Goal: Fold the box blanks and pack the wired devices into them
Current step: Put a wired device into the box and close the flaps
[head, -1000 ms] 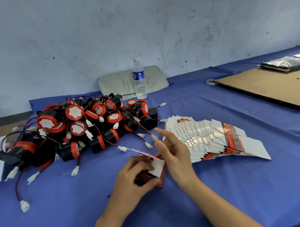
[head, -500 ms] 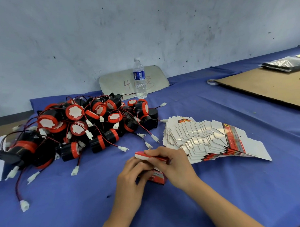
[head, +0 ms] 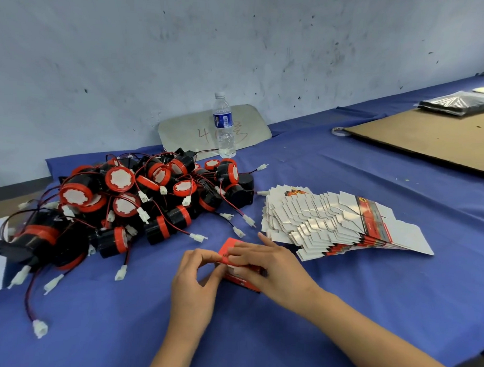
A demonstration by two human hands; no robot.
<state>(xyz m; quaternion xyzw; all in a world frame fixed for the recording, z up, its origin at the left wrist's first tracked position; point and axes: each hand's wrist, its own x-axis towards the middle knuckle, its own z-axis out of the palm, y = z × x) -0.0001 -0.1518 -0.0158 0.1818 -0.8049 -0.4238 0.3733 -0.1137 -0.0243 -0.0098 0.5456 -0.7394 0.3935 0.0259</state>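
Blue cloth-covered table (head: 345,165) carries, at left, a heap of black cylindrical wired devices with red rims (head: 130,204), their red and black leads ending in white connectors. Right of the heap lies a fanned stack of flat white cardboard box blanks with red printed bands (head: 330,222). Between heap and stack, near the front edge, sits a small red printed cardboard box (head: 241,279), partly folded, one red flap raised. Right hand (head: 271,266) presses down over the box; left hand (head: 196,275) pinches the flap.
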